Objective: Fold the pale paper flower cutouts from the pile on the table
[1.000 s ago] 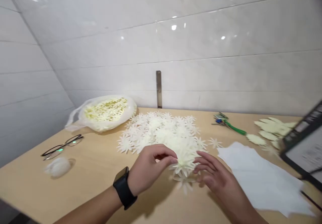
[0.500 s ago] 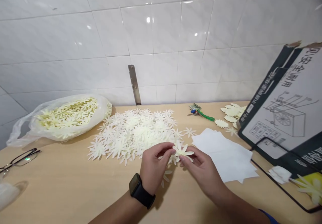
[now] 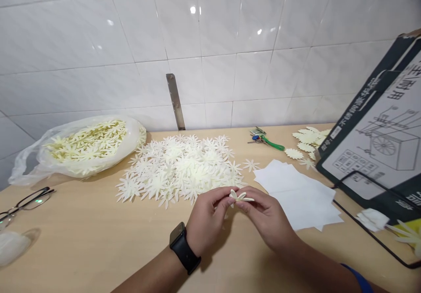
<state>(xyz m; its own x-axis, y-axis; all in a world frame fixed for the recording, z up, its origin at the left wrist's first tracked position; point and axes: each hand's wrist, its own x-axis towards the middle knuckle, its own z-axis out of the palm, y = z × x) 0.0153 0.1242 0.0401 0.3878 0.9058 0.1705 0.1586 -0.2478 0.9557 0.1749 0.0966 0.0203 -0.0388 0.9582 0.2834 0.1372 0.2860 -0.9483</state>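
Between both hands is a pale cream flower cutout (image 3: pixel 242 197) with long narrow petals, some of them bent upward. My left hand (image 3: pixel 210 214), a black watch on its wrist, pinches the flower's left side between thumb and fingers. On the other side my right hand (image 3: pixel 268 214) grips petals with its thumb in front and fingers behind. Part of the flower is hidden by the fingers. Just beyond the hands spreads a wide heap of similar cream flower cutouts (image 3: pixel 184 166) on the wooden table (image 3: pixel 98 240).
A plastic bag (image 3: pixel 131 152) full of yellowish cutouts lies at the left, with glasses (image 3: pixel 29 201) nearer me. White sheets (image 3: pixel 296 192) lie right of my hands. Keys with a green strap (image 3: pixel 271 143), scalloped cutouts (image 3: pixel 309 139) and a printed box (image 3: pixel 378 139) are farther right.
The flower has tilted and its petals now fold upward between my fingers. My hands have drawn slightly closer together. The camera view has shifted a little.
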